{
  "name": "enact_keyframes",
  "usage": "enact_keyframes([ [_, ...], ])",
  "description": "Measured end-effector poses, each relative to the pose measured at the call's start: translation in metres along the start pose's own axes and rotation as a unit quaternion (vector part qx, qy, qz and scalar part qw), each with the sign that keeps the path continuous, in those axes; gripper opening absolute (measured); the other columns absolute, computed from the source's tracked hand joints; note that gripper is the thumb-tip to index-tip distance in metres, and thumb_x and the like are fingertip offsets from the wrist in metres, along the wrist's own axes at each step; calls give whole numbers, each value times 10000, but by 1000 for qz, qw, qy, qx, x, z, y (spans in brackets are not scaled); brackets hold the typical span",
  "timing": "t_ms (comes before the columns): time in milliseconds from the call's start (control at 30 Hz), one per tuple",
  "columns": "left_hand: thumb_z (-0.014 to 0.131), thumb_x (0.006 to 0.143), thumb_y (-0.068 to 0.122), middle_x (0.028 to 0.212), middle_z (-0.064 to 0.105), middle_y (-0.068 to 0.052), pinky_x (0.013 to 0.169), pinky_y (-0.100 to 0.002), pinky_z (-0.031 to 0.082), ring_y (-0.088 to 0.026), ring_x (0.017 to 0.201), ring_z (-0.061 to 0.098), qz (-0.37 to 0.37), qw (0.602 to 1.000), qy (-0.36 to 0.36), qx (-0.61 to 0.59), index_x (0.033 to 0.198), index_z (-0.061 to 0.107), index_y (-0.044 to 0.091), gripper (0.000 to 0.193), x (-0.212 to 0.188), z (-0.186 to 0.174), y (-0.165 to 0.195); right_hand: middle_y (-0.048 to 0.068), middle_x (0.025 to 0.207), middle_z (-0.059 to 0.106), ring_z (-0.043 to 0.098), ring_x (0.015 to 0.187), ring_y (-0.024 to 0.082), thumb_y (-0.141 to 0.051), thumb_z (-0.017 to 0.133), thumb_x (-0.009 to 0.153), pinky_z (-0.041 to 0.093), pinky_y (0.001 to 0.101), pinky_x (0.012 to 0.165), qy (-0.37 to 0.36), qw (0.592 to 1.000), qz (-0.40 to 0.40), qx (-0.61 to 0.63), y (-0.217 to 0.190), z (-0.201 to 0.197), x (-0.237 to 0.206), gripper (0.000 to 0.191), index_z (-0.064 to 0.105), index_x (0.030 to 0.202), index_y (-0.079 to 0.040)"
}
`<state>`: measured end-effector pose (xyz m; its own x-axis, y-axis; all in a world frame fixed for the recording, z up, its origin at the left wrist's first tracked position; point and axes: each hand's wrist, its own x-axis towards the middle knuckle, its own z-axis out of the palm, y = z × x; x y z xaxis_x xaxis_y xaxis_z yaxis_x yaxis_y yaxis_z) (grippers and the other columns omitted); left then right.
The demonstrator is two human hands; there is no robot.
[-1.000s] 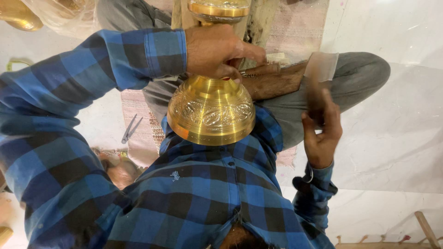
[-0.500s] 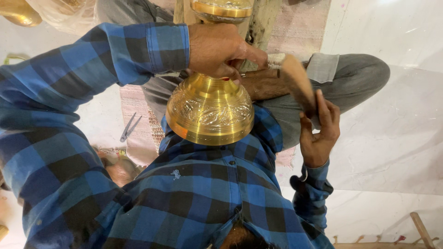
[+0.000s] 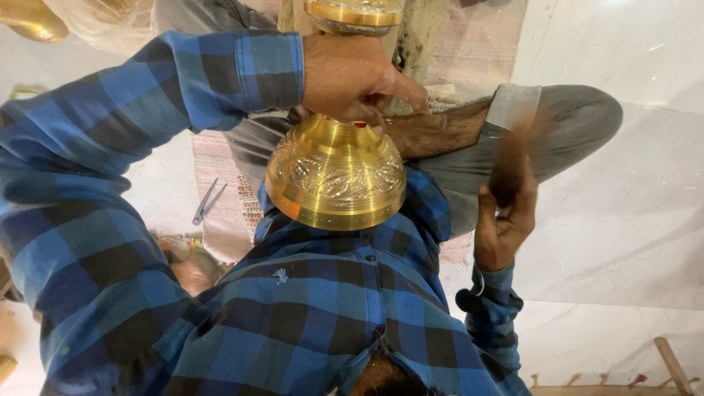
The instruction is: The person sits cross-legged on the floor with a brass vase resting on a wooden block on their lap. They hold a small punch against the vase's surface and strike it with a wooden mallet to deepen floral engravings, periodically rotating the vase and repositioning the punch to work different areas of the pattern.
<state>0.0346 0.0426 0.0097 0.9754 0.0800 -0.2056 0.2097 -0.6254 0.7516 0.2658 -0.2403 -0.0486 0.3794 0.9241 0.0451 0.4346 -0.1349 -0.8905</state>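
Note:
My left hand (image 3: 352,77) grips the narrow neck of an ornate brass bell-shaped piece (image 3: 336,180). Its wide engraved rim rests against my blue checked shirt (image 3: 293,308). Past that hand a second brass rim (image 3: 355,13) shows at the top edge, against a wooden post (image 3: 419,33). At the right, my right hand (image 3: 502,227) is shut on a dark wooden stick (image 3: 513,158). The stick points up over my grey trouser leg (image 3: 572,128) and is blurred by motion. It is clear of the brass piece.
Metal pliers or shears (image 3: 207,202) lie on a woven mat (image 3: 224,191) at the left. Another brass object (image 3: 29,18) and a clear plastic bag (image 3: 103,22) sit at the top left. White floor (image 3: 623,242) spreads to the right, with a wooden frame (image 3: 671,367) at the bottom right.
My right hand swung the wooden stick in toward the brass piece's neck, then back out to the right, where it is blurred. My left hand kept its grip on the brass piece.

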Motion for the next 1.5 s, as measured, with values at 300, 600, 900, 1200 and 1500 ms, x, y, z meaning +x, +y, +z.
enact_keyframes([
  [300, 751, 947, 177, 737, 728, -68, 549, -364, 561, -188, 601, 713, 55, 994, 74, -50, 1417, 572, 147, 504, 5, 2, -2, 131, 1205, 584, 572, 1138, 226, 14, 629, 1022, 478, 352, 1021, -71, 996, 33, -39, -2, 1, -5, 592, 461, 1584, -66],
  [600, 762, 900, 179, 690, 733, -87, 539, -383, 552, -193, 602, 726, -33, 999, -10, -11, 1373, 576, 161, 509, 12, 4, 8, 121, 1172, 624, 626, 1060, 227, 30, 663, 910, 511, 335, 954, -142, 985, 56, -79, -4, 13, -13, 613, 566, 1498, -114],
  [900, 778, 876, 266, 709, 742, -86, 555, -374, 587, -174, 607, 735, -46, 998, -27, 25, 1430, 552, 143, 611, 21, 5, 9, 118, 1346, 639, 632, 1201, 198, 20, 623, 1019, 517, 330, 1072, 2, 931, 188, 312, 15, 4, -19, 604, 418, 1575, -99],
  [1200, 732, 903, 264, 721, 741, -84, 532, -381, 590, -187, 583, 721, -139, 986, -96, 10, 1486, 513, 224, 625, 25, 1, 13, 134, 1375, 602, 597, 1262, 197, 54, 601, 1059, 501, 323, 1108, -21, 962, 84, 261, 23, 5, -23, 630, 347, 1623, -68],
  [1500, 749, 891, 239, 704, 745, -91, 588, -384, 575, -189, 614, 726, -76, 992, -99, 23, 1474, 523, 154, 631, 27, 0, 7, 139, 1257, 610, 612, 1179, 206, 35, 609, 1035, 515, 343, 1067, -9, 970, 112, 214, 12, 11, -26, 607, 399, 1594, -75],
])
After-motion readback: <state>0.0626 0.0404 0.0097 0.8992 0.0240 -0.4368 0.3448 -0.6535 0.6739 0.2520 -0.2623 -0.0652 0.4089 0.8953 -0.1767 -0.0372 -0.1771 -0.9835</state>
